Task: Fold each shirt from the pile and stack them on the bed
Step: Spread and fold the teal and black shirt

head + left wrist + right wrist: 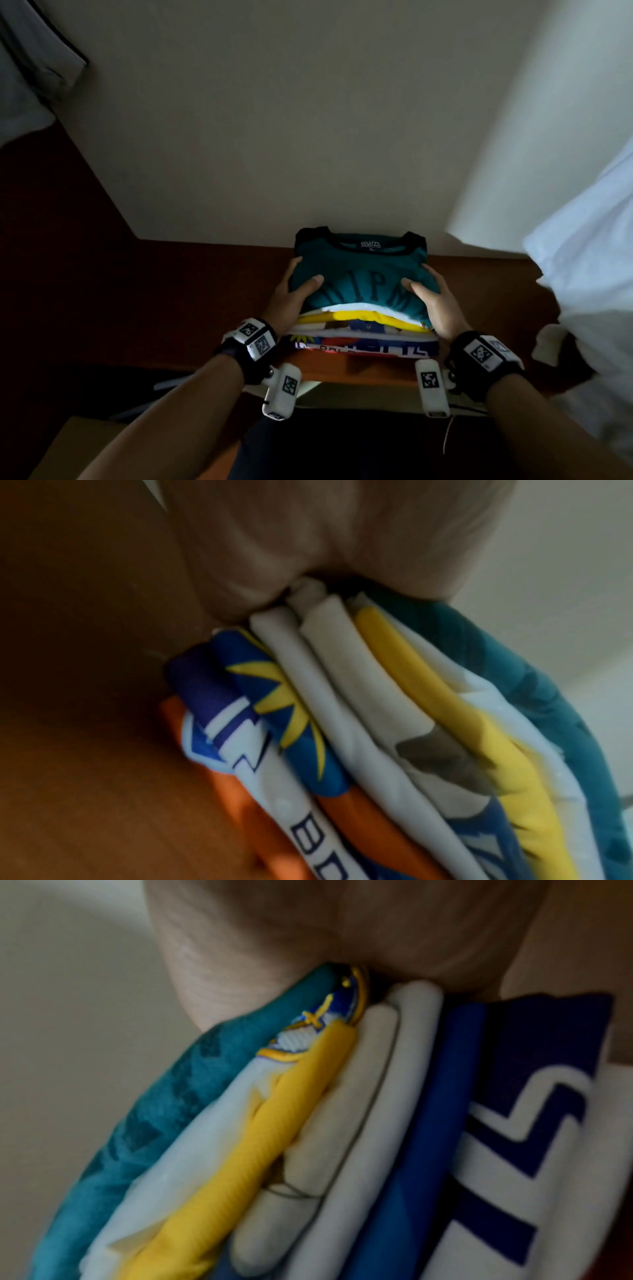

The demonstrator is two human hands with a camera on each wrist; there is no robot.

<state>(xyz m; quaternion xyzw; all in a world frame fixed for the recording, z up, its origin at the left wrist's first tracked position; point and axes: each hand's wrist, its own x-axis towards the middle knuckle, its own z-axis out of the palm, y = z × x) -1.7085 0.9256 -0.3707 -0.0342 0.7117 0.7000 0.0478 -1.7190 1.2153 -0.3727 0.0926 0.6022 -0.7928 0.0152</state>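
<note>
Hands grip the stack of folded shirts (363, 329) by its two sides: left hand (291, 294) and right hand (436, 301), thumbs on the teal top shirt (363, 267).

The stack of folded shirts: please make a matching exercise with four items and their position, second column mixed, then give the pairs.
Column one:
1. teal folded shirt with black collar
2. yellow folded shirt
3. left hand
4. right hand

Column two:
A. grips the stack's right side
B. top of the stack
C. grips the stack's left side
D. lower in the stack, under a white layer

Pairs: 1-B, 2-D, 3-C, 4-A
</note>
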